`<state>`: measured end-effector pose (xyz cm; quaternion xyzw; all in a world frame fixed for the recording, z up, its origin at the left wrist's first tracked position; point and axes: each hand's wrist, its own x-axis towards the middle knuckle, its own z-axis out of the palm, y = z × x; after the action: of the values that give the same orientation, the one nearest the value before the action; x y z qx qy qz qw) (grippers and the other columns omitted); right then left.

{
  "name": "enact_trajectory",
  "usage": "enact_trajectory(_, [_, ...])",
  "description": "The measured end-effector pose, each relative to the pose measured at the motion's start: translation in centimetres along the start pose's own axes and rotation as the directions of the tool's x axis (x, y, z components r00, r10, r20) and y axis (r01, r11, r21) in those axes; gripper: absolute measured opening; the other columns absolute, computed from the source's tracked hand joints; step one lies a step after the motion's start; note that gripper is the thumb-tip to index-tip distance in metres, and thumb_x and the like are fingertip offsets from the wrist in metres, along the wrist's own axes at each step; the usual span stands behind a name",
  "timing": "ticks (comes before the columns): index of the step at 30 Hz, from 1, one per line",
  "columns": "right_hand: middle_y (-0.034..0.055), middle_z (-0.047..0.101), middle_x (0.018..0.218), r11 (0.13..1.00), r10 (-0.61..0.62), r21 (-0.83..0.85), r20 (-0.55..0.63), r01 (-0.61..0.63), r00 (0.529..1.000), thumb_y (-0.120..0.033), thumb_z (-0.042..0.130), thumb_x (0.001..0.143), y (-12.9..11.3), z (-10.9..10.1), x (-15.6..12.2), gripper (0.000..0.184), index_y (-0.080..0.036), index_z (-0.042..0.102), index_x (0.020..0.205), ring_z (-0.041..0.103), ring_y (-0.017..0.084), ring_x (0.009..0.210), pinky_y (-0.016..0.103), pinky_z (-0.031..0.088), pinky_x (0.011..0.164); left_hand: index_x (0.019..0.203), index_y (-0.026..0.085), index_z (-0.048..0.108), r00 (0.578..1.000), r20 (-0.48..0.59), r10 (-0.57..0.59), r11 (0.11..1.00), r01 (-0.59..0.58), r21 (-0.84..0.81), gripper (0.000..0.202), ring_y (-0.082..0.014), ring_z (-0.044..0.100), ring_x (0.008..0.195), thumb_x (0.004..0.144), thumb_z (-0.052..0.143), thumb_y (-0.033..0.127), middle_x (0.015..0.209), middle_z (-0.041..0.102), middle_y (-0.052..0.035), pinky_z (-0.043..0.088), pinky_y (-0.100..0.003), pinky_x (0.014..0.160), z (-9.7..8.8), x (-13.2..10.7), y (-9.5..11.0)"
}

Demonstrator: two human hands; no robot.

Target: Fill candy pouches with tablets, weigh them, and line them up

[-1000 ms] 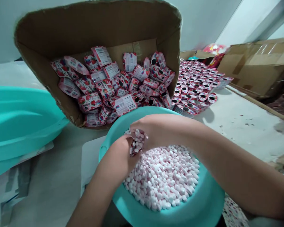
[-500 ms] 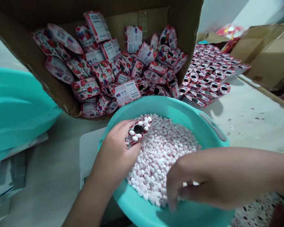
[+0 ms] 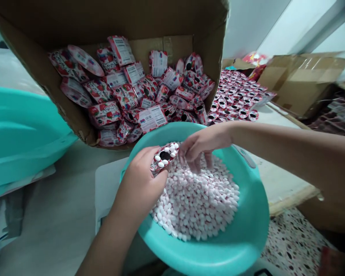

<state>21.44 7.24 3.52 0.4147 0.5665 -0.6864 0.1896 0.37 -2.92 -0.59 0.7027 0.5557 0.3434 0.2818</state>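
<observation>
My left hand grips a small red-and-white strawberry packet at the left rim of a teal basin. White tablets lie on the packet around a dark hole in it. The basin holds a heap of pink and white tablets. My right hand reaches in from the right, fingers curled down into the tablets just beside the packet; what they hold, if anything, is hidden.
A tipped cardboard box behind the basin is full of the same packets. More packets lie in rows to its right. A second teal tub stands at left, more cartons at back right.
My right hand has moved from the near right side of the basin up to the packet in my left hand. The view has shifted slightly; my left hand stays put.
</observation>
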Motion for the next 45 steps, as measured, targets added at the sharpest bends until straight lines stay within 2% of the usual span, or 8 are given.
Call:
enact_trajectory(6, [0.0042,0.075,0.097,0.986,0.039,0.137,0.344,-0.091,0.938,-0.043,0.070,0.082,-0.3,7.1,1.9,0.033,-0.027,0.070,0.112,0.073,0.022,0.085,0.030,0.056,0.063,0.116,0.020,0.067,0.999,-0.044,-0.005,1.000,0.005,0.007,0.039,-0.0218,0.063,0.113,0.079,0.061,0.013,0.120,0.068,-0.0053,0.051,-0.032,0.100,0.0,0.2,0.4])
enact_trajectory(14, [0.0051,0.072,0.080,0.992,0.055,-0.103,-0.160,-0.072,0.986,-0.036,0.057,0.090,0.2,1.1,3.7,0.033,-0.011,0.068,0.110,0.068,0.015,0.071,0.025,0.049,0.066,0.115,0.019,0.066,0.997,-0.068,0.046,0.999,-0.046,0.002,0.038,-0.0208,0.063,0.112,0.079,0.060,0.013,0.120,0.068,-0.0058,0.050,-0.031,0.098,-0.1,-0.2,0.3])
enact_trajectory(17, [0.0061,0.071,0.085,0.925,-0.084,-0.365,-0.456,-0.100,0.886,-0.028,0.050,0.093,-0.4,-1.1,1.7,0.031,-0.007,0.069,0.107,0.064,0.015,0.074,0.025,0.048,0.072,0.118,0.020,0.065,0.993,-0.099,0.060,0.998,-0.061,-0.003,0.038,-0.0200,0.062,0.114,0.080,0.060,0.012,0.121,0.067,-0.0054,0.049,-0.030,0.100,-0.2,-0.3,0.2])
enact_trajectory(20, [0.0093,0.071,0.103,0.793,-0.354,-0.609,-0.510,-0.038,0.784,-0.027,0.048,0.094,0.0,-0.5,1.0,0.032,-0.008,0.069,0.110,0.063,0.021,0.093,0.029,0.048,0.085,0.118,0.021,0.066,0.992,-0.117,0.053,0.998,-0.056,-0.023,0.035,-0.0200,0.063,0.112,0.084,0.061,0.016,0.120,0.067,-0.0052,0.050,-0.029,0.097,-0.2,-0.3,0.2])
enact_trajectory(27, [0.0243,0.007,0.164,0.646,-0.328,-0.733,-0.519,-0.214,0.789,-0.067,0.075,0.067,4.5,5.8,4.7,0.113,-0.019,0.027,0.158,0.013,0.051,0.147,0.067,0.025,0.112,0.118,0.022,0.067,0.989,-0.141,0.051,0.998,-0.053,-0.015,0.032,-0.0198,0.064,0.107,0.086,0.065,0.024,0.116,0.069,-0.0041,0.050,-0.028,0.095,-0.2,-0.5,0.4])
enact_trajectory(32, [0.0287,0.041,0.144,0.598,-0.314,-0.794,-0.358,-0.109,0.879,-0.062,0.089,0.045,4.0,7.8,3.2,0.140,-0.015,0.024,0.159,0.043,0.049,0.127,0.059,0.042,0.103,0.115,0.022,0.067,0.993,-0.109,0.042,0.999,-0.043,-0.014,0.032,-0.0186,0.064,0.108,0.084,0.062,0.016,0.116,0.069,-0.0029,0.050,-0.027,0.094,-0.2,-0.4,0.2])
enact_trajectory(40, [0.0111,0.056,0.114,0.797,-0.263,-0.595,-0.498,-0.105,0.826,-0.041,0.088,0.059,4.9,10.2,3.0,0.090,-0.031,0.056,0.142,0.062,0.029,0.091,0.039,0.050,0.080,0.118,0.022,0.065,1.000,0.014,0.021,0.997,-0.022,0.071,0.040,-0.0223,0.061,0.114,0.080,0.058,0.010,0.121,0.066,-0.0059,0.049,-0.032,0.098,0.0,-0.5,-0.1])
enact_trajectory(45, [0.0054,0.068,0.092,0.883,-0.228,-0.464,-0.562,-0.076,0.795,-0.025,0.078,0.062,5.4,9.9,3.9,0.058,-0.022,0.071,0.120,0.063,0.025,0.084,0.030,0.047,0.070,0.117,0.022,0.066,0.995,0.100,0.004,0.992,-0.017,0.126,0.041,-0.0241,0.060,0.116,0.079,0.056,0.009,0.122,0.066,-0.0054,0.047,-0.035,0.101,0.0,-0.3,0.1])
